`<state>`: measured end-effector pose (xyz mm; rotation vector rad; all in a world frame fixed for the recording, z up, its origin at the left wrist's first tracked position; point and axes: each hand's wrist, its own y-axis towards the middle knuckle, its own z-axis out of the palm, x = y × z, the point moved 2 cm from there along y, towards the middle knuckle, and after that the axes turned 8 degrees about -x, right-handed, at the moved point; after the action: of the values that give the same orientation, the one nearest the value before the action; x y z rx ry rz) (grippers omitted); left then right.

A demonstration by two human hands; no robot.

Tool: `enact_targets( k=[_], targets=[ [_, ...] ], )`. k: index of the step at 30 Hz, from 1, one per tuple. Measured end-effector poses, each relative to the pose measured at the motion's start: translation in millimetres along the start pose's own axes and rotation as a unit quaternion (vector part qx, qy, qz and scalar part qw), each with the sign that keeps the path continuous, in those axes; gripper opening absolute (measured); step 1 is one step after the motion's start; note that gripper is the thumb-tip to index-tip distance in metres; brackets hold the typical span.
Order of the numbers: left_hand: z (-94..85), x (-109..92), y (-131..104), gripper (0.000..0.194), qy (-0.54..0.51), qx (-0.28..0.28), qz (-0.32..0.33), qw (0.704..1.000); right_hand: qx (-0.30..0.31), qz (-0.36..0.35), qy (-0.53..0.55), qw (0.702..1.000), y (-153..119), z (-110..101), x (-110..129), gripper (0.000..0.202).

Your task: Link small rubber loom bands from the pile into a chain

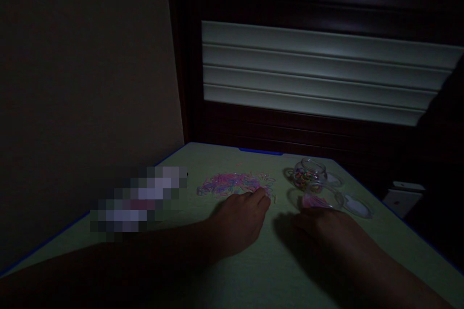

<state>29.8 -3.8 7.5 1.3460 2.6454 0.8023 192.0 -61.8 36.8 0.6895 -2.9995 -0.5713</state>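
A loose pile of small rubber bands (226, 182), mostly pink and purple with some blue, lies on the pale table. My left hand (239, 219) reaches to its right end, fingers curled together and touching the bands; what they pinch is hidden. On the right, my right hand (322, 227) is closed around the near side of a clear jar (335, 198), which looks tilted and has pink bands inside. The fingertips there are partly in shadow. Just behind stands a second open clear jar (313, 168) with multicoloured bands in it.
Two round clear lids (357, 205) lie to the right of the jars. The table (253, 275) has a blue edge, with a wall at left and a slatted dark panel behind. A pixelated item (145, 198) sits at left; a white box (402, 200) is beyond the right edge.
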Motion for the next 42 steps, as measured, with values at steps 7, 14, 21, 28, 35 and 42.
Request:
enact_targets(
  k=[7, 14, 21, 28, 35, 42],
  targets=[
    [-1.5, -1, 3, 0.021, 0.008, 0.015, -0.018, 1.000, 0.020, -0.001, -0.011, 1.000, -2, 5, -5, 0.020],
    [-0.8, -1, 1, 0.023, -0.006, 0.011, -0.027, 1.000, 0.011, -0.004, -0.020, 1.000, -2, 6, -6, 0.018],
    [4.7, 2, 2, 0.028, -0.010, -0.001, -0.044, 0.999, 0.003, -0.008, -0.014, 1.000, -2, 7, -8, 0.016],
    [7.0, 7, 5, 0.027, -0.041, -0.006, -0.065, 0.997, 0.000, -0.009, -0.012, 1.000, -3, 5, -6, 0.018],
    [8.9, 10, 5, 0.031, -0.075, -0.016, -0.102, 0.992, -0.011, -0.010, -0.008, 1.000, -3, 6, -6, 0.018],
    [10.1, 10, 5, 0.022, -0.089, -0.014, -0.111, 0.990, -0.005, -0.024, -0.002, 1.000, -3, 2, -3, 0.019]
  ],
)
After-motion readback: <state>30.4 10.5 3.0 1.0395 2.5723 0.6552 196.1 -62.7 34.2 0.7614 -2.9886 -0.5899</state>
